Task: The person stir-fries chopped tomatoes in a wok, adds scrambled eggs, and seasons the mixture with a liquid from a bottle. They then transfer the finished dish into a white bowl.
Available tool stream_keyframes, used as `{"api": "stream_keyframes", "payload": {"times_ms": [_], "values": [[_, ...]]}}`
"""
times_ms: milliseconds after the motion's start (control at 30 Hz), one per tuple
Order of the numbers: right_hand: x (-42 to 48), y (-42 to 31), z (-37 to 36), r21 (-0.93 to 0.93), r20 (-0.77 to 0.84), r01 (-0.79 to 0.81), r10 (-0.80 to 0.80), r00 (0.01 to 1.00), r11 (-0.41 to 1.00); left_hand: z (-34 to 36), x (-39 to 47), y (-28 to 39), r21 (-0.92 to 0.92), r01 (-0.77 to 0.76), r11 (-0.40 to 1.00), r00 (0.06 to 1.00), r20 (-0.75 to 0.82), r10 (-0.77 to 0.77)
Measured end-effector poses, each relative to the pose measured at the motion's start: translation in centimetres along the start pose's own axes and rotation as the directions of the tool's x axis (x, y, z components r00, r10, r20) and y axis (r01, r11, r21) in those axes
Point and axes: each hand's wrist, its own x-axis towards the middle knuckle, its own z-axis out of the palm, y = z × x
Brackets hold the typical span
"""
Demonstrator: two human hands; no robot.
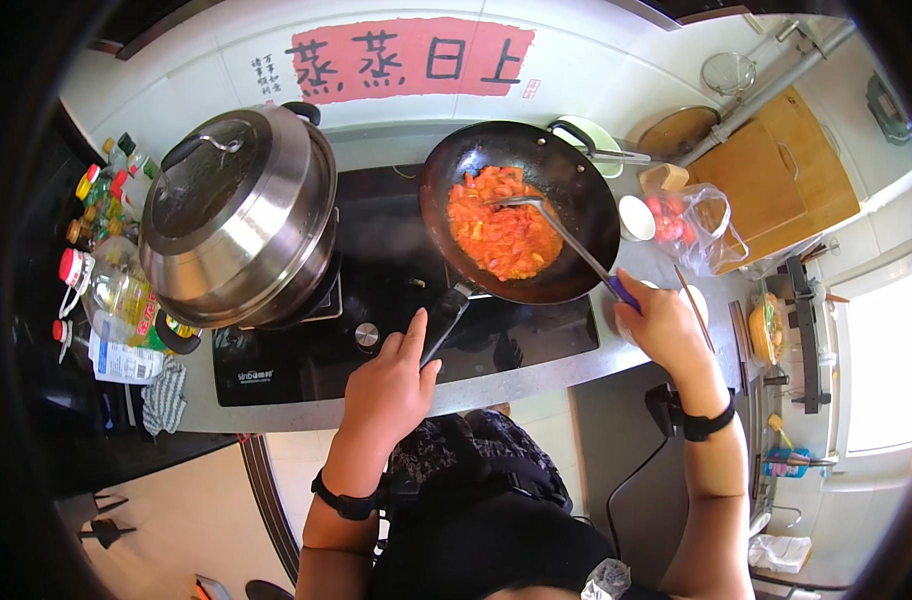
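Observation:
A dark wok (587, 232) stands on the right side of a black glass cooktop (396, 225), with chopped, cooked-down tomato (504, 240) in its base. My left hand (388, 386) grips the end of the wok's black handle (447, 315), index finger stretched along it. In my right hand (662, 322) is the purple grip of a metal spatula (576, 244). Its blade rests in the tomato, partly covered by it. On the left of the cooktop sits a large steel pot (276, 225) under a domed lid (215, 169).
Oil and sauce bottles (118, 292) crowd the left, beside a striped cloth (164, 397). Right of the wok are a white cup (636, 218), a plastic bag of red tomatoes (677, 217), chopsticks (694, 307) and wooden cutting boards (786, 180). A pale green bowl (609, 142) stands behind.

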Motion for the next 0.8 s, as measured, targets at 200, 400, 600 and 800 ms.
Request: {"api": "stream_keyframes", "payload": {"times_ms": [200,400,600,800], "values": [[1.1,-1.4,-0.3,-0.193,0.012,-0.032,0.035,0.999,0.981,0.1,-0.1,-0.2,-0.013,0.002,1.0,1.0,-0.018,-0.002],[2.9,-1.5,2.9,-0.238,0.043,-0.053,0.065,0.997,0.97,-0.1,0.0,0.1,-0.024,0.006,1.0,1.0,-0.006,-0.006],[2.2,-1.2,0.3,0.03,-0.009,-0.085,0.086,0.996,0.996,-0.3,-0.2,0.1,-0.034,0.04,0.999,0.999,0.009,-0.04],[1.3,-1.8,2.6,-0.139,0.03,-0.005,0.009,1.0,0.99,-0.1,-0.1,0.1,-0.024,0.019,1.0,1.0,-0.008,-0.019]]}}
